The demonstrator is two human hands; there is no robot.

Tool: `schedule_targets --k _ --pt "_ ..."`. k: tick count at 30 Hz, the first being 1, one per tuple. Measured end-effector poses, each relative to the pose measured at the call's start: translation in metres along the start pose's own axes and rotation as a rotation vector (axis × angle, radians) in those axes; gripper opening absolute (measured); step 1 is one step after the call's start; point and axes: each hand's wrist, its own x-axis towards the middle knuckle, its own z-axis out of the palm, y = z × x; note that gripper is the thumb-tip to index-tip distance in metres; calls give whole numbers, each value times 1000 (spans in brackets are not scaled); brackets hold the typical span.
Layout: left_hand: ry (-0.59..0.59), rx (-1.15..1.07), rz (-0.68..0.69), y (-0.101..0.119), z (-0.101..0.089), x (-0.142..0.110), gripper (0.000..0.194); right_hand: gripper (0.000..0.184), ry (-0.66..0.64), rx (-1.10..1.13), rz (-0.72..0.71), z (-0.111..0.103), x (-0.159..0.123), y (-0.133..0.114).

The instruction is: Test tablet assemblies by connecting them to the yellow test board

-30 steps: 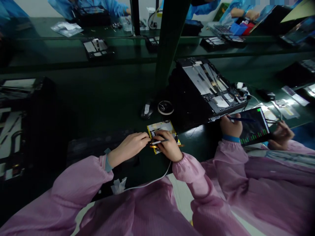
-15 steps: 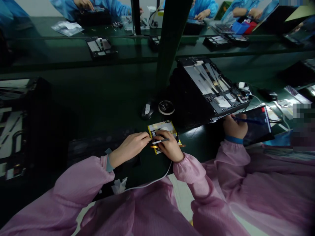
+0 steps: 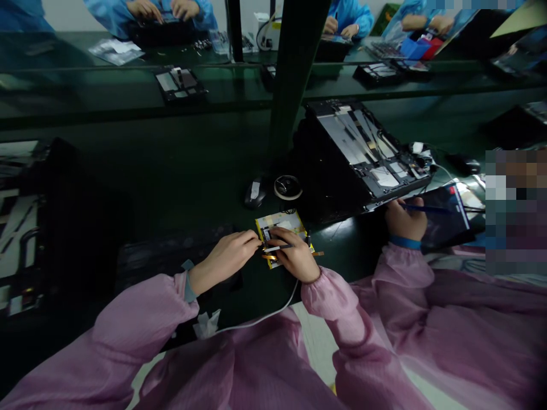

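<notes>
Electronics assembly workshop, factory-line type; long dark green counter with dark green post; near side, pink smock sleeve; far side, co-workers in blue smocks at a second counter; opened device casing with exposed internals, right of centre; small yellow-edged electronic board and thin hand tool, near centre; computer mouse; tape roll; blue bin, far right.

Left hand and right hand on a yellow-edged flat board, a slim black-and-white tool in the right.
</notes>
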Motion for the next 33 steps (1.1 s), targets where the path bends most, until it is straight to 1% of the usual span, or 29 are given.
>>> schedule_targets --k 5,12,16,19,23,25,28,33 --pt "-15 15 9 0 0 0 25 38 3 18 0 0 0 0" --pt "-18 48 14 2 -1 0 27 34 15 -3 -13 -1 1 -1" --pt "-5 24 10 2 -1 1 29 29 26 -11 -16 -1 1 -1" --pt "2 5 -1 2 1 0 28 30 17 -15 -13 -1 0 0" --pt "-43 34 -15 3 2 0 26 34 -8 -10 -26 -3 1 -1" --pt "-57 42 -19 3 2 0 26 31 -15 -9 -43 -5 1 -3" --pt "-49 31 -20 3 4 1 26 24 -17 -13 -49 -7 3 -5" --pt "-38 39 -25 1 9 0 24 21 -53 -21 -43 -12 5 -9"
